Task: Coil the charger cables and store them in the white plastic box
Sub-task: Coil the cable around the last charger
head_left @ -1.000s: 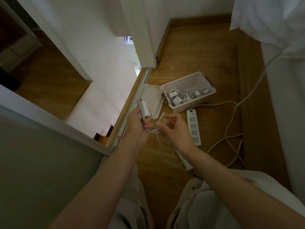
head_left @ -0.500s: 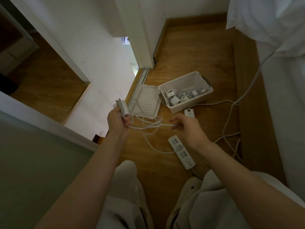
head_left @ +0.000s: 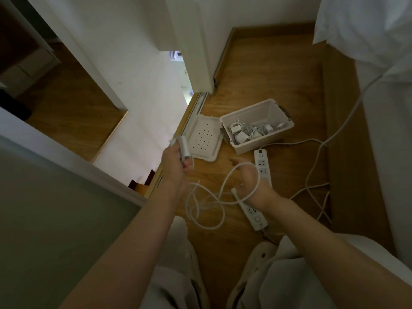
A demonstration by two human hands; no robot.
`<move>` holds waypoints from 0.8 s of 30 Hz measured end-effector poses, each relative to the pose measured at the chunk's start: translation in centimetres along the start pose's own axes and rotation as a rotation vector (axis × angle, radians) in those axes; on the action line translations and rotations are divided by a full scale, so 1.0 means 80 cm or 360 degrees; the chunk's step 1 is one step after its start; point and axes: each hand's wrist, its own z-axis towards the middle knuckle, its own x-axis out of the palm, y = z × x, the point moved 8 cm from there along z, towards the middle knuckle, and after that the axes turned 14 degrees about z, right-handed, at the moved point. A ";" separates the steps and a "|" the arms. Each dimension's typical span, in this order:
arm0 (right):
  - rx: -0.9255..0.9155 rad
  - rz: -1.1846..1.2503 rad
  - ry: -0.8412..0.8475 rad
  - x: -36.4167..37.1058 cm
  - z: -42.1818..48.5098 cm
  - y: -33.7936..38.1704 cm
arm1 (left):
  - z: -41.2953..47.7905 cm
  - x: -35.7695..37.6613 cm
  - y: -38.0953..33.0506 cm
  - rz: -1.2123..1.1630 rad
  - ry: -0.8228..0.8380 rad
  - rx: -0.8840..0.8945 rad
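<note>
Head view, the only one given. The white plastic box (head_left: 264, 142) is seen open on the wooden floor (head_left: 256, 63), right of centre and just above the middle of the frame. Its perforated lid (head_left: 205, 139) is laid flat beside it on the left. Several chargers (head_left: 242, 132) with wound leads are already lying inside, so part of the storing may be judged done.

One charger is in hand and not yet coiled. Its white adapter (head_left: 184, 146) is gripped by the left hand (head_left: 176, 162) near the centre of the frame, with the fingers curled round it. From there the cable (head_left: 200, 210) hangs in loose, uneven loops below the centre; whether it touches the floor cannot be told. One wide loop is carried round the back of the right hand (head_left: 247, 182), which is held wide with the fingers extended. The cable is draped over it rather than pinched, as far as can be seen. The free end (head_left: 234, 192) shows just beside that wrist.

A power strip (head_left: 263, 166) lies just below the box, and a second strip (head_left: 254, 214) lower down, partly hidden by the right wrist. Their thick leads (head_left: 312, 188) are sprawled at the right — whether these are meant for the box cannot be judged.

What is left, by this reckoning: the loops are to be wound tidily, the bundle set in the box, and probably the lid fitted.
</note>
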 end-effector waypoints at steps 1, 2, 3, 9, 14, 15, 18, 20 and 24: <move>-0.0051 0.0161 0.0037 0.012 -0.002 0.011 | -0.003 0.008 0.002 0.0007 0.0023 -0.0006; -0.0064 0.0363 0.0060 0.022 -0.002 0.021 | -0.005 0.015 0.005 0.0016 0.0035 -0.0015; -0.0014 0.0616 0.0063 0.028 -0.002 0.026 | -0.006 0.019 0.007 0.0029 0.0029 -0.0029; 0.0154 0.1465 -0.0237 -0.013 0.002 0.020 | -0.007 0.023 0.006 0.0199 -0.0015 0.0011; -0.0071 0.1790 -0.0156 -0.041 -0.006 0.059 | -0.015 0.029 -0.003 0.0304 0.0034 0.0143; -0.0036 0.1454 -0.0050 -0.030 -0.007 0.063 | -0.017 0.031 -0.002 0.0315 0.0032 0.0150; 0.0038 0.0340 0.0262 0.018 -0.015 0.050 | -0.021 0.042 0.003 0.0119 0.0084 0.0091; -0.0125 -0.0252 0.0339 0.044 -0.014 0.037 | -0.025 0.057 0.002 -0.0139 0.0237 0.0064; -0.0413 -0.0588 0.0014 0.041 -0.002 0.035 | -0.034 0.073 -0.008 -0.0439 0.0470 -0.0009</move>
